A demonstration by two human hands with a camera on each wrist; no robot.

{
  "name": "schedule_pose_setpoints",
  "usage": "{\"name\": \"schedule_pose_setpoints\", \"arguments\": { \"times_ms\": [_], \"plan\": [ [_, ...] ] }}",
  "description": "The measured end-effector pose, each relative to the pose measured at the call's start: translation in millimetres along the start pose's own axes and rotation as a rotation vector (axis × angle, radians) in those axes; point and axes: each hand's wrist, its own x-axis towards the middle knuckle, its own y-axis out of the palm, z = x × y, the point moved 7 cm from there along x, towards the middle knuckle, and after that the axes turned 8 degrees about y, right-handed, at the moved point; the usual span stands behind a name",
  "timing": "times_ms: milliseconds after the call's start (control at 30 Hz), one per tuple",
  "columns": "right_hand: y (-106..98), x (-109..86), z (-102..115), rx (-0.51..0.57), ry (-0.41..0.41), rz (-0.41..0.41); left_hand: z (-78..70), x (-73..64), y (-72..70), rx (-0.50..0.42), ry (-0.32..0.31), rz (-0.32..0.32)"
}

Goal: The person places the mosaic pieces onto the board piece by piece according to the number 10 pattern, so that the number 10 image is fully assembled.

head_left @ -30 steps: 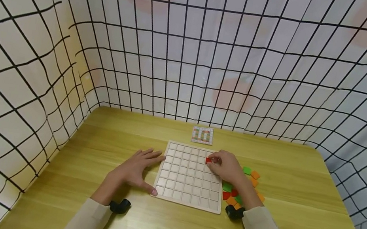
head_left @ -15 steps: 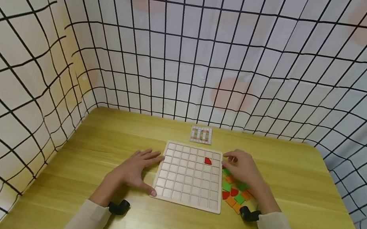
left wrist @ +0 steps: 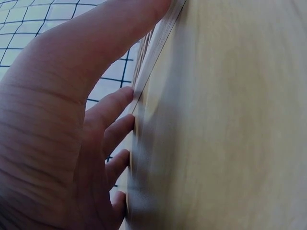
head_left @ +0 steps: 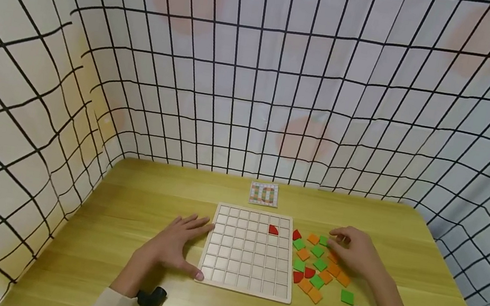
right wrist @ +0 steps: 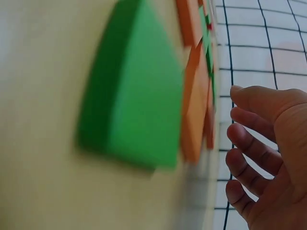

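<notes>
A wooden grid board (head_left: 249, 250) lies on the table, and a red quarter-round tile (head_left: 273, 230) sits in one of its upper-right squares. Along the board's left edge rests my left hand (head_left: 179, 244), fingers spread and thumb at the near left corner. In the left wrist view, the fingertips (left wrist: 125, 122) reach down to the wood surface. My right hand (head_left: 354, 250) hovers at the right side of the loose tiles, its loosely bent fingers close to a green tile (head_left: 323, 240). In the right wrist view nothing shows between those fingers.
Loose green, orange and red tiles (head_left: 320, 264) are scattered right of the board. One green square (head_left: 347, 297) lies apart, nearer the front. Behind the board is a small pattern card (head_left: 264, 194). Black netting (head_left: 255, 85) over white cloth surrounds the table's back and sides.
My right hand let go of the red quarter-round tile on the board and moved right, past the board's edge to the far side of the loose tiles. My left hand stayed at the board.
</notes>
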Motion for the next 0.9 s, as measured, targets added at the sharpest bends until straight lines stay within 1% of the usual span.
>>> {"name": "schedule_pose_setpoints", "arguments": {
  "times_ms": [133,300,433,667,767,900],
  "plan": [
    [-4.8,-6.9,-11.6,0.007,0.010,-0.009,-0.9,-1.5,0.9,-0.007,0.001,-0.016],
    [-8.5,-11.0,-19.0,-0.003,0.014,0.009,-1.4,-1.8,1.1,-0.016,-0.010,-0.004],
    [-11.1,-13.2,-26.1,-0.020,0.027,0.020,-2.0,-0.2,-0.3,-0.015,-0.002,-0.002],
    [-15.4,-15.9,-39.8,-0.007,0.051,0.031,-0.6,0.3,-2.2,0.002,0.001,-0.009],
    [-17.4,-18.0,-46.2,0.000,0.069,0.025,-0.2,-0.1,-1.4,-0.003,0.001,-0.005],
    [-18.6,-20.0,-51.0,0.001,0.071,0.030,-0.9,-0.6,-0.2,-0.009,-0.009,0.005]
  ]
}}
